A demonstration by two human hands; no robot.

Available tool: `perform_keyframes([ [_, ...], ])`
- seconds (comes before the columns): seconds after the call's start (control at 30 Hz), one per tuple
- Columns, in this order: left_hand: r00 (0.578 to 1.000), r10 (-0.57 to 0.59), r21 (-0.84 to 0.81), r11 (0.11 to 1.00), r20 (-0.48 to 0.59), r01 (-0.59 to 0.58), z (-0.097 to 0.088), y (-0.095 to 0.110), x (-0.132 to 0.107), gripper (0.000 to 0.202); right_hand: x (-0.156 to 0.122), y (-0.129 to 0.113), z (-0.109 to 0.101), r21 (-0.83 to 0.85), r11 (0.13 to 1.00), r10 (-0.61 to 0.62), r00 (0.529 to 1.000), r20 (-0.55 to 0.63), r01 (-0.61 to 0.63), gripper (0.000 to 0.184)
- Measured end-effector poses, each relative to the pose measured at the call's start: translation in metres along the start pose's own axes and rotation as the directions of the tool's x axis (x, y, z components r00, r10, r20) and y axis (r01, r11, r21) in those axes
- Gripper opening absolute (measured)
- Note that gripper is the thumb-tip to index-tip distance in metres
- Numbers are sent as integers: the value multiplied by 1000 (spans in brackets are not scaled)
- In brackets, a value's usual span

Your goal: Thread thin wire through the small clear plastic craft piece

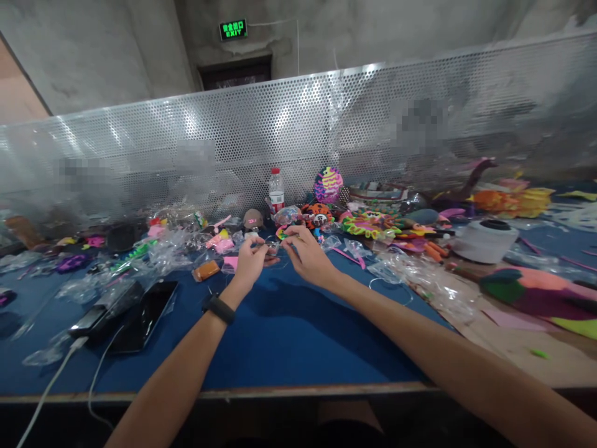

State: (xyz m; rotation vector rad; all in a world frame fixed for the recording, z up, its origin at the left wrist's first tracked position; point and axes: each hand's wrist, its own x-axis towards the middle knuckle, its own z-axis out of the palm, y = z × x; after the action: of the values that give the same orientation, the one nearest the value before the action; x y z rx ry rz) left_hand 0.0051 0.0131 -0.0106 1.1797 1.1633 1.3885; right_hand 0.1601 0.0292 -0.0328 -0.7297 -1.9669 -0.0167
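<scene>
A black phone (144, 317) lies left on the blue table (280, 354), strewn with clear wrap (161, 249) farther back. A green exit sign (233, 29) glows on the concrete wall (336, 31), beyond a perforated metal screen (247, 127). Mid-table, the left hand (252, 258) and right hand (304, 254) pinch a small shiny item (272, 245), too tiny to identify, above the surface. A white tub (485, 241) stands far right.

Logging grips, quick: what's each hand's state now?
Left hand: fingers curled inward; whether closed on something, can't tell.
Right hand: fingers bent likewise; grip unclear.
</scene>
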Motion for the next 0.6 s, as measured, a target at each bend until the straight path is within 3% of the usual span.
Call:
perform_keyframes([
  [0.2, 998, -67, -117, 991, 5, 67, -3, -1, 0, 11, 2, -3, 2, 186, 971, 172, 977, -123, -147, 23],
  [0.33, 999, -10, -47, 999, 42, 12, -4, -2, 0, 12, -1, 1, 7, 261, 924, 320, 939, -125, -280, 21],
  [0.4, 996, 65, 11, 998, 61, -66, -3, -2, 0, 11, -2, 4, 6, 210, 942, 294, 944, -150, -260, 18],
  [0.53, 984, 163, 53, 985, 76, -167, -1, -2, -1, 13, 0, 6, -2, 84, 992, 105, 984, -144, -94, 14],
  [0.6, 978, 194, 51, 979, 81, -198, 0, -2, -2, 15, 2, 4, -6, 67, 993, 107, 983, -146, -98, 15],
])
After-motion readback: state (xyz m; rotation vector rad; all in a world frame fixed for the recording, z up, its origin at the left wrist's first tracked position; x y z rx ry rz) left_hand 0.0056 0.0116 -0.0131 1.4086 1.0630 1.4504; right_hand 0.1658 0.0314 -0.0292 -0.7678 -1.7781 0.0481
